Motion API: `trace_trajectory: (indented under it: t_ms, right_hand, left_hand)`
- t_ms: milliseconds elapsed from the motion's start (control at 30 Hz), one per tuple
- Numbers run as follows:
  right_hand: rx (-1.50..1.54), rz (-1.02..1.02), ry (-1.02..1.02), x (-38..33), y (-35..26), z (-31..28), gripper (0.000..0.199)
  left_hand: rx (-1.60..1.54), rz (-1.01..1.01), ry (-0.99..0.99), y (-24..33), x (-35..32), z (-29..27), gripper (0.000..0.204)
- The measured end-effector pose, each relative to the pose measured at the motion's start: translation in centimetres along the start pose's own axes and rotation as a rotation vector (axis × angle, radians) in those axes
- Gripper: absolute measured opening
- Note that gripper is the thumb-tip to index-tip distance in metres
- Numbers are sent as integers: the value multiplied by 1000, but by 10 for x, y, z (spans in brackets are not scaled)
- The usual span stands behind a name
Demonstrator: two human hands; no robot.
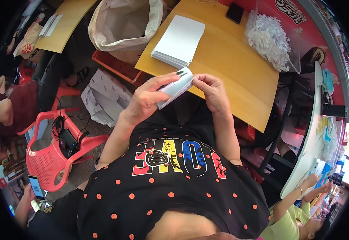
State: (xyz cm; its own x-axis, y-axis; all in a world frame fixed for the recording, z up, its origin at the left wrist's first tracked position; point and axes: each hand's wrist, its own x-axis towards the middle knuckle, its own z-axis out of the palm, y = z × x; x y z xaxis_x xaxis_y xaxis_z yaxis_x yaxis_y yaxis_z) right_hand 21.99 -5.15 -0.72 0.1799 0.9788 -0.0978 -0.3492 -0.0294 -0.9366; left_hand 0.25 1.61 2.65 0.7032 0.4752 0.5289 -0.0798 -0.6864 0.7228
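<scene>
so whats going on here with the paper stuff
A person holds a small white folded card in both hands, left hand underneath, right hand pinching its end. It is held just off the near edge of a wooden table, which carries a stack of white sheets and a clear bag of white pieces.

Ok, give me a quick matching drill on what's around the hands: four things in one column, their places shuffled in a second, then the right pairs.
Things:
1. folded card
2. paper stack
3. phone
4. red chair

Places:
A. on the floor at the person's left
B. at the table's far edge, beside the clear bag of white pieces
C. held between left hand and right hand
D. lying flat on the wooden table, just beyond the hands

Pairs: 1-C, 2-D, 3-B, 4-A
</scene>
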Motion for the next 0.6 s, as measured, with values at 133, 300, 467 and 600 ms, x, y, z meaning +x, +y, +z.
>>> trace_trajectory:
  t_ms: [133,300,467,600]
  right_hand:
    - [-58,-116,99,-2,2,2,11]
    - [-231,-295,164,-6,-11,-1,7]
    - [-221,-237,99,-6,-13,2,6]
    - [-121,-177,180,-4,-8,2,6]
  left_hand:
    - [199,-26,104,6,-3,3,29]
    - [-535,-694,486,5,-26,2,21]
    - [-1088,-1018,251,3,-25,3,21]
    - [-1058,-933,260,-5,-29,16,24]
